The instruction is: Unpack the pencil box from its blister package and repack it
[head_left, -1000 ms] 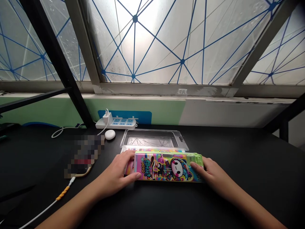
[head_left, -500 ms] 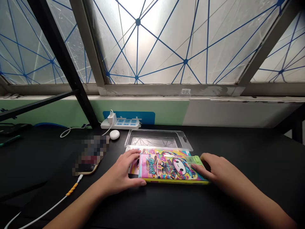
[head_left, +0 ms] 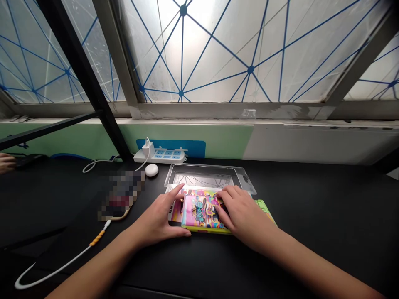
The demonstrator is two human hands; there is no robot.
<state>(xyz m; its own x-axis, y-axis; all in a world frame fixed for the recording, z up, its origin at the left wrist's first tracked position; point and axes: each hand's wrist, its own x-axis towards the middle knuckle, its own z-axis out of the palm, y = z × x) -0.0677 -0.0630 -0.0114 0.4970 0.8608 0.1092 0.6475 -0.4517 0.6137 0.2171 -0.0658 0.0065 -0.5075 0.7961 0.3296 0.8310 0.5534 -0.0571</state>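
A colourful pencil case (head_left: pixel 202 211) with a cartoon print and a yellow-green edge lies flat on the black desk. My left hand (head_left: pixel 162 214) is at its left end, thumb and fingers spread apart, the thumb by the front left corner. Over the middle and right of the case lies my right hand (head_left: pixel 246 214), with bent fingers and thumb apart on the printed lid, hiding much of the picture. A green part (head_left: pixel 263 205) of the case shows beyond that hand. Behind and partly under the case is a printed box card (head_left: pixel 176 211).
A clear plastic tray (head_left: pixel 246 178) lies behind the case. To its left are a white round case (head_left: pixel 151 170), a blurred-out phone (head_left: pixel 123 197) with a white cable (head_left: pixel 65 265), and a power strip (head_left: pixel 170 155). Another person's hand (head_left: pixel 6 162) shows at the left edge.
My right hand has moved left from the right end of the pencil case onto its lid. My left hand stays at the left end, its index finger raised more. Another person's hand has appeared at the left.
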